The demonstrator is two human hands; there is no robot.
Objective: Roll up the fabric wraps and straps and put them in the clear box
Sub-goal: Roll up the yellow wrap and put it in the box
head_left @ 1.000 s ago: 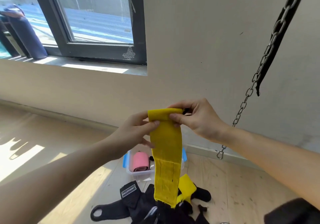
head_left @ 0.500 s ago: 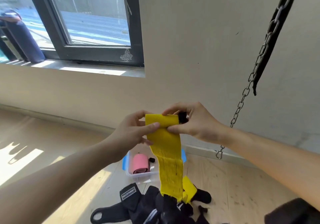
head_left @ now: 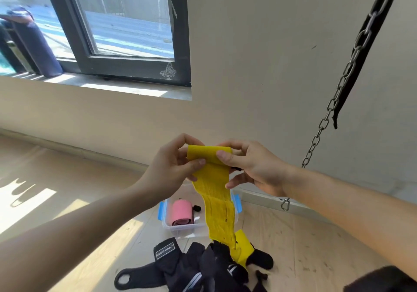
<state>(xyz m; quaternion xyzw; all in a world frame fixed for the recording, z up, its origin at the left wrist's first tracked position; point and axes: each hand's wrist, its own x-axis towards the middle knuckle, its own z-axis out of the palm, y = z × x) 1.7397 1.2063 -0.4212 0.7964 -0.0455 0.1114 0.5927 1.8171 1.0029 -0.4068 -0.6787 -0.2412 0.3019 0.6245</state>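
Since half a second ago, the rolled part at the top of the wrap [head_left: 215,192] has become a little thicker, and the small black piece that showed beside the right fingers now peeks out under the right palm. The left hand [head_left: 171,167] and the right hand [head_left: 252,167] both grip this rolled top end, each with the thumb on the front and the other fingers curled behind it, left hand at the left edge and right hand at the right edge. From the roll the yellow wrap hangs straight down in the air, with vertical creases in its lower half. Its bottom end reaches a pile of black straps [head_left: 203,267] on the floor [head_left: 304,242], where a yellow fold lies on top of them. Behind the hanging wrap the box [head_left: 180,229] stands on the floor, partly hidden by it, with blue clips [head_left: 161,210] on its sides. A pink roll [head_left: 181,212] lies inside the box, at its left side. To the right a chain [head_left: 338,88] hangs along the wall [head_left: 259,66] and ends in a carabiner [head_left: 285,204] near the floor. A window [head_left: 126,21] is at the upper left.
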